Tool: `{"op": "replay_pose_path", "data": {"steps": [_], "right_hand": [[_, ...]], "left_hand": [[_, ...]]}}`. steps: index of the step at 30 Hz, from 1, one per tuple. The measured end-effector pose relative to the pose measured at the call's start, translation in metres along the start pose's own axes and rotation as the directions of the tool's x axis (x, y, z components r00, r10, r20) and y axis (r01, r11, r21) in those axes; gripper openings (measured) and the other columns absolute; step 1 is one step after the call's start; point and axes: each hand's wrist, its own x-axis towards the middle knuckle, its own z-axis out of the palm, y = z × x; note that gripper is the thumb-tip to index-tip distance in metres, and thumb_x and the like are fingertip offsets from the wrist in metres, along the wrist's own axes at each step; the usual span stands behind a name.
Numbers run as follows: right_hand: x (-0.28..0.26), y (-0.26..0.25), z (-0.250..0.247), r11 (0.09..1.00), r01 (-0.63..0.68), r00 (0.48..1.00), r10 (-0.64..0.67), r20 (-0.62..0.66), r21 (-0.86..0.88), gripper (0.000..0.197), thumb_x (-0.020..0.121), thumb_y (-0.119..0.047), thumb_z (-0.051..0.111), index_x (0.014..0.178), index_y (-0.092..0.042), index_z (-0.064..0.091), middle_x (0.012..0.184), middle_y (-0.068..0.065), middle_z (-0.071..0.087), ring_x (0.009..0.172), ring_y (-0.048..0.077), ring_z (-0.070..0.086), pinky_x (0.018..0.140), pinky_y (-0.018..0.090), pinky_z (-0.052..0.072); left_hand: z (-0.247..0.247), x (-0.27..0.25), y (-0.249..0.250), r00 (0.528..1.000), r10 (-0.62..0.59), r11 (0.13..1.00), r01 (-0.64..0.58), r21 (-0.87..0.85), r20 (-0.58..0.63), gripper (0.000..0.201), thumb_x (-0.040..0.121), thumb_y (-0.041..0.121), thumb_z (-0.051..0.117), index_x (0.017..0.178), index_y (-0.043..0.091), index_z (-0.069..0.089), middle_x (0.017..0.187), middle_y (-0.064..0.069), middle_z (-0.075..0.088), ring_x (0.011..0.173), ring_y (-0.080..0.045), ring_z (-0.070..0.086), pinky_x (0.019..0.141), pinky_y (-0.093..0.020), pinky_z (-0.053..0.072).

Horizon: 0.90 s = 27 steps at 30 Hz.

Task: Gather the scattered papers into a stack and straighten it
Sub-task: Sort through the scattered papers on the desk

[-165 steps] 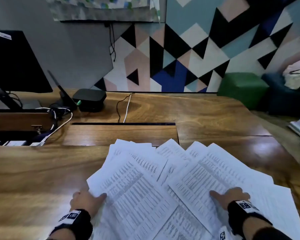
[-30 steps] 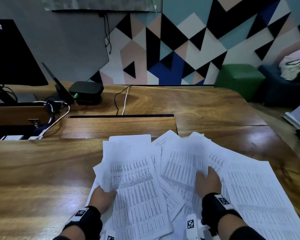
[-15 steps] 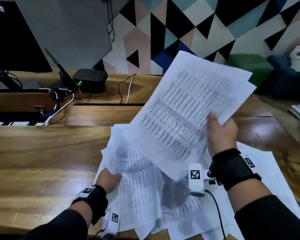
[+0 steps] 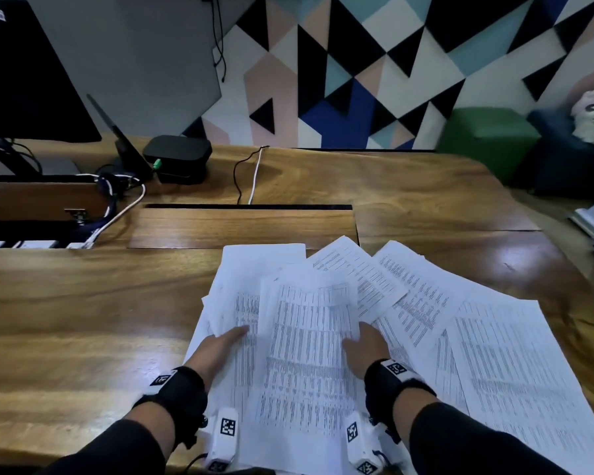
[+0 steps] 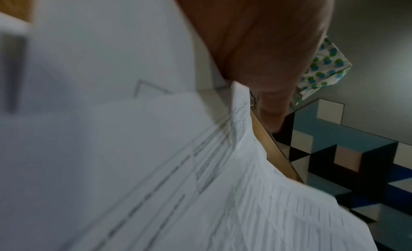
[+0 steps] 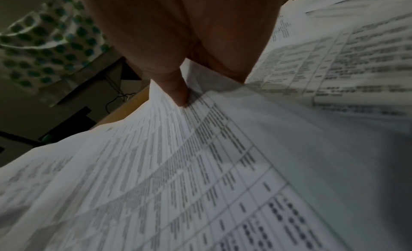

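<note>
Printed white papers lie fanned over the near right part of the wooden table [image 4: 83, 320]. A central pile [image 4: 306, 354] sits between my hands. My left hand [image 4: 220, 347] grips the pile's left edge, thumb on top, fingers hidden beneath. My right hand [image 4: 366, 351] pinches the top sheets' right edge. In the right wrist view my thumb [image 6: 176, 89] presses on the printed sheets [image 6: 178, 166]. The left wrist view shows blurred paper [image 5: 156, 166] under my thumb [image 5: 267, 105]. More loose sheets [image 4: 501, 371] spread out to the right, and others [image 4: 419, 296] fan out behind.
A black box [image 4: 177, 159], a monitor [image 4: 24, 80] and cables [image 4: 254, 176] stand at the back left. A wooden flap panel [image 4: 240, 228] lies just beyond the papers. A green pouf [image 4: 487, 138] sits past the table's far right edge.
Half a second ago my right hand held a bunch of sheets raised in the air. It has brought them down onto the pile that my left hand holds.
</note>
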Motion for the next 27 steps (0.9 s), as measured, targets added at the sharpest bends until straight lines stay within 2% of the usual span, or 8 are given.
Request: {"op": "replay_pose_path", "data": {"steps": [6,8,10,12,17,22,25,27], "right_hand": [[0.0,0.002,-0.007,0.997,0.081,0.995,-0.081,0.059,0.006,0.019,0.084,-0.015,0.058,0.065,-0.011,0.056,0.062,0.002,0.056,0.053,0.019,0.051,0.053,0.027,0.042],[0.004,0.01,-0.012,0.996,0.087,0.996,-0.088,0.034,0.024,0.015,0.077,-0.025,0.067,0.078,-0.01,0.066,0.079,0.005,0.066,0.068,0.025,0.064,0.063,0.036,0.056],[0.007,0.017,-0.017,0.996,0.076,0.997,-0.076,0.0,0.044,0.048,0.063,-0.045,0.076,0.102,-0.02,0.065,0.105,0.0,0.063,0.093,0.021,0.065,0.086,0.041,0.056],[0.005,0.017,-0.023,0.986,0.06,0.998,-0.064,0.021,0.153,0.078,0.055,-0.052,0.084,0.12,-0.024,0.051,0.116,-0.007,0.058,0.106,0.014,0.059,0.095,0.038,0.051],[-0.011,0.008,-0.039,0.758,-0.153,0.934,-0.098,0.343,0.634,0.056,0.071,-0.008,0.084,0.12,-0.009,0.057,0.112,0.008,0.072,0.101,0.019,0.071,0.077,0.022,0.058],[-0.009,0.016,-0.037,0.824,-0.197,0.922,-0.029,0.387,0.531,0.05,0.074,-0.009,0.081,0.119,-0.004,0.06,0.108,0.006,0.074,0.1,0.017,0.071,0.091,0.029,0.053],[-0.01,0.016,-0.042,0.877,-0.105,0.981,0.014,0.193,0.47,0.022,0.084,-0.006,0.071,0.104,-0.009,0.061,0.1,0.006,0.072,0.088,0.02,0.069,0.071,0.026,0.054],[-0.005,0.024,-0.047,0.897,-0.076,0.997,0.062,0.048,0.435,0.019,0.084,-0.008,0.069,0.101,-0.009,0.062,0.101,0.01,0.071,0.091,0.026,0.067,0.08,0.037,0.056]], "left_hand": [[0.008,0.0,-0.008,0.998,0.032,0.995,-0.037,0.088,0.054,0.026,0.083,0.005,0.072,0.108,-0.001,0.071,0.092,-0.012,0.079,0.084,-0.031,0.076,0.079,-0.04,0.058],[0.01,-0.003,-0.004,0.997,0.049,0.996,-0.054,0.072,0.066,0.022,0.085,0.004,0.07,0.106,-0.001,0.071,0.092,-0.014,0.079,0.084,-0.031,0.076,0.079,-0.04,0.059],[0.008,-0.005,-0.001,0.996,0.053,0.997,-0.057,0.048,0.078,0.022,0.086,0.006,0.069,0.106,-0.002,0.07,0.095,-0.016,0.078,0.086,-0.033,0.076,0.084,-0.044,0.059],[0.006,-0.008,0.002,0.994,0.031,0.999,-0.03,-0.014,0.102,0.024,0.087,0.006,0.069,0.108,-0.005,0.07,0.099,-0.021,0.077,0.091,-0.037,0.074,0.09,-0.052,0.056],[0.006,-0.015,0.01,0.972,-0.022,0.988,0.058,-0.146,0.235,0.025,0.088,-0.001,0.061,0.111,-0.007,0.069,0.11,-0.027,0.072,0.103,-0.045,0.068,0.097,-0.057,0.05],[0.021,-0.013,0.014,0.964,0.032,0.999,-0.035,0.006,0.263,0.03,0.083,0.017,0.073,0.109,0.003,0.073,0.102,-0.017,0.077,0.093,-0.036,0.074,0.089,-0.047,0.056],[0.024,0.005,0.009,0.992,0.121,0.954,-0.124,0.273,0.027,0.048,0.08,0.044,0.073,0.111,0.007,0.07,0.107,-0.01,0.076,0.098,-0.03,0.071,0.091,-0.043,0.055],[0.016,0.021,0.005,0.943,0.215,0.847,-0.05,0.53,-0.255,0.071,0.072,0.055,0.07,0.123,0.007,0.061,0.128,-0.013,0.064,0.117,-0.031,0.059,0.099,-0.04,0.048]]}}
